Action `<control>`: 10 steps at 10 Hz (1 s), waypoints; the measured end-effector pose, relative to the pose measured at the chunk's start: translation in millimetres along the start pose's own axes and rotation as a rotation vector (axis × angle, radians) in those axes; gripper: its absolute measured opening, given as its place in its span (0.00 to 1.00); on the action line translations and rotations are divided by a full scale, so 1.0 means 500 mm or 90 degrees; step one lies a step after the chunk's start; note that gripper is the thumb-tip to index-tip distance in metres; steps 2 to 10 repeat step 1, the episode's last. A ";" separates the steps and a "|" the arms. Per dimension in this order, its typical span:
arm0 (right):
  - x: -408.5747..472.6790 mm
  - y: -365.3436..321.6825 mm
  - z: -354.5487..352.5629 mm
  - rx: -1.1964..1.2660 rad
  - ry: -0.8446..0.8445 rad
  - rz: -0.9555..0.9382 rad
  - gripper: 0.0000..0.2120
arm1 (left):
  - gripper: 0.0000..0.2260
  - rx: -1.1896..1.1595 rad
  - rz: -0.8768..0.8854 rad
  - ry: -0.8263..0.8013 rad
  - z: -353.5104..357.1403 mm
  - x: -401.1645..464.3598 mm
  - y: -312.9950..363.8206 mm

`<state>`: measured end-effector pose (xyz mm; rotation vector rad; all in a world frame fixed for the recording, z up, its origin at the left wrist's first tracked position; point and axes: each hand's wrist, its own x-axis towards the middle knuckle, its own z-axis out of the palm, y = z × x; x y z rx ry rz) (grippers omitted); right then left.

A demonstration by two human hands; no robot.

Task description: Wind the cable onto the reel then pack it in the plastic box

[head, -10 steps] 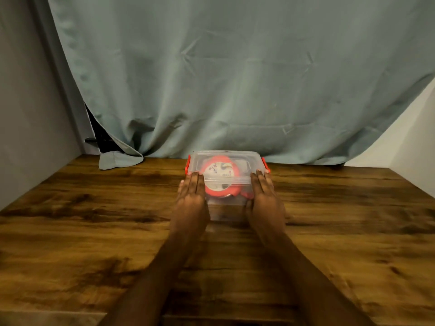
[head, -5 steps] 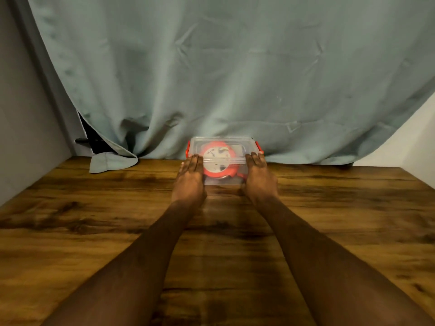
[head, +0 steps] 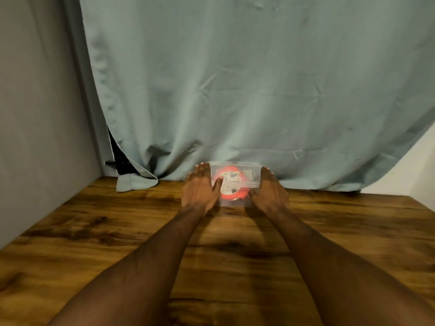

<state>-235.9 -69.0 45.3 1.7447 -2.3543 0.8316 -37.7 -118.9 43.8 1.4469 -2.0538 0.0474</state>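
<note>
1. The clear plastic box sits on the wooden table, at the far edge, right up against the curtain.
2. The lid is on the box. It is see-through.
3. Inside the box lies a red reel with a white middle. It looks flat on its side. The picture is blurry there, so the cable on the reel cannot be made out.
4. A bit of red shows at the right end of the box, near the top corner. It is too blurry to say what it is.
5. The left hand lies on the left part of the box. Its fingers are straight and spread, flat against the lid and the left end. The thumb rests on the lid over the reel. It is not curled round anything.
6. The right hand lies on the right part of the box. Its fingers are straight too, along the right end. The thumb touches the front of the box, low down.
7. Both bare arms reach from the near side of the table to the box.
8. The curtain is pale blue-green and hangs behind the box. 1 corner of it lies on the table, to the left of the box.
9. A grey wall stands far to the left of the box.
</note>
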 end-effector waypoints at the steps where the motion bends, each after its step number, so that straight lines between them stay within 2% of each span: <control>1: -0.006 0.000 -0.019 -0.003 0.044 -0.025 0.39 | 0.32 0.017 0.012 0.123 -0.055 -0.002 -0.002; 10: -0.006 0.000 -0.019 -0.003 0.044 -0.025 0.39 | 0.32 0.017 0.012 0.123 -0.055 -0.002 -0.002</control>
